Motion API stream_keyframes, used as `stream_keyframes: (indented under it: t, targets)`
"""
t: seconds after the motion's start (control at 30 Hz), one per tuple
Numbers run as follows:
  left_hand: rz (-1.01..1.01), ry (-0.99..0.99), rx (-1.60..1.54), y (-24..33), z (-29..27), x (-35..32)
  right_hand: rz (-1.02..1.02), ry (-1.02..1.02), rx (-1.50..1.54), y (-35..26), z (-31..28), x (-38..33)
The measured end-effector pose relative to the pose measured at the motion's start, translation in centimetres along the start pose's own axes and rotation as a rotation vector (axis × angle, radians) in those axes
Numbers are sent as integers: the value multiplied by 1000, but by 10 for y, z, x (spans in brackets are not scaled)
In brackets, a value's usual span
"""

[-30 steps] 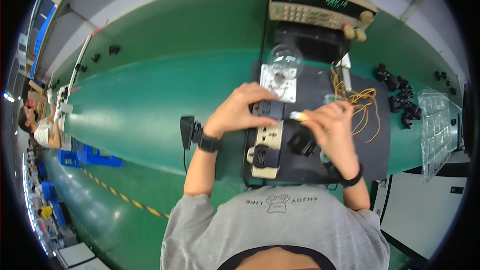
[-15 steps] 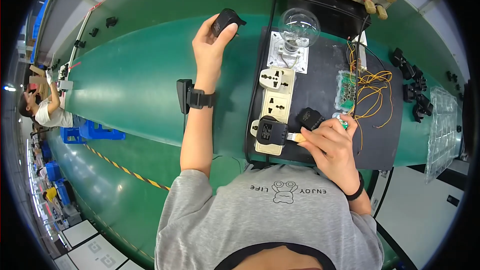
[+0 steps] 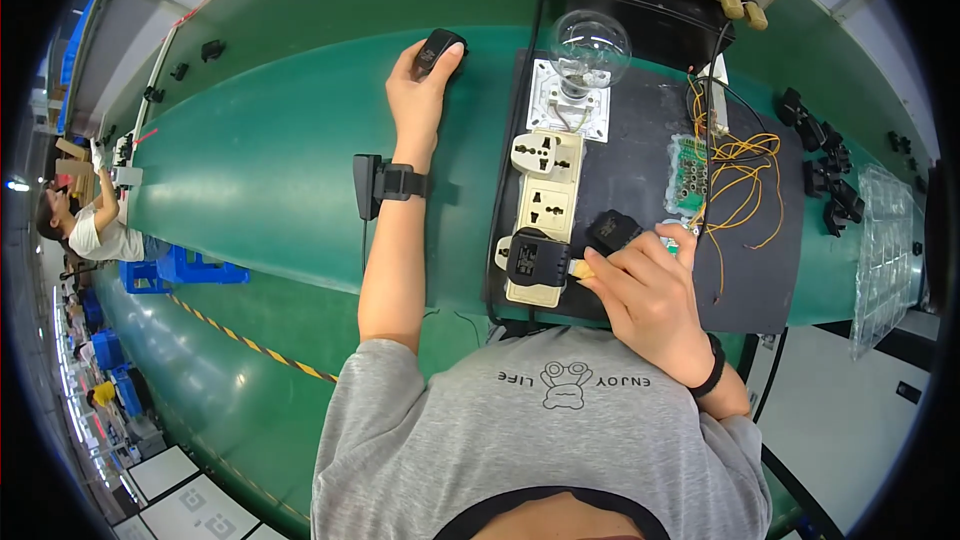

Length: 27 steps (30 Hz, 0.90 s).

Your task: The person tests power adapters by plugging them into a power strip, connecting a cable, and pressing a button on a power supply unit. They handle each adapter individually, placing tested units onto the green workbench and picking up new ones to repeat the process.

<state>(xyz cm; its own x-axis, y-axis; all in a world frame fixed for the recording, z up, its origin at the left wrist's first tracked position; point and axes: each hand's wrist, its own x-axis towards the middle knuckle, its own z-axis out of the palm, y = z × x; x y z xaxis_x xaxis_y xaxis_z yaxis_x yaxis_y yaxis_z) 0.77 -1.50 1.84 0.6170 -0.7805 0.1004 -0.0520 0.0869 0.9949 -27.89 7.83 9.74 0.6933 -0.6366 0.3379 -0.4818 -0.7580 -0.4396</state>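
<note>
One black adapter, the seated adapter (image 3: 537, 260), is set on the near end of a cream power strip (image 3: 556, 184), and a pale yellow connector (image 3: 581, 269) is brought to its right side by the right hand (image 3: 645, 290). The connector is pinched between the thumb and fingers; whether it is fully pushed in cannot be told. A small greenish piece (image 3: 672, 241) is seen by the same hand, mostly hidden.

A second black adapter, the carried adapter (image 3: 440, 50), is grasped by the fingers of the left hand (image 3: 415, 95), well apart from the strip, at the far side of the green table (image 3: 270, 160); whether it is touching the surface cannot be told. It is off the strip and not yet let go.

A third one, the loose adapter (image 3: 613, 230), is left unplugged on the dark mat (image 3: 740, 290), between the strip and the right hand. The strip's middle socket is left unfilled, and a white plug (image 3: 534, 153) is fitted at its far end. More black pieces (image 3: 825, 165) are gathered at the right, near a clear tray (image 3: 885, 250).
</note>
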Motion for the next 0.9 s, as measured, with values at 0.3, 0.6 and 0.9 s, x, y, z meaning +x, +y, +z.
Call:
stream_keyframes:
  t: [0.3, 0.6, 0.9]
  targets:
    - [195, 294, 327, -14, 2, 8, 277, -377, -161, 33, -21, 32]
    - [292, 363, 452, -31, 20, 69, 220, -746, 30, 49, -14, 53]
    - [237, 337, 118, -36, 11, 53, 374, 115, 681, 69, -18, 43]
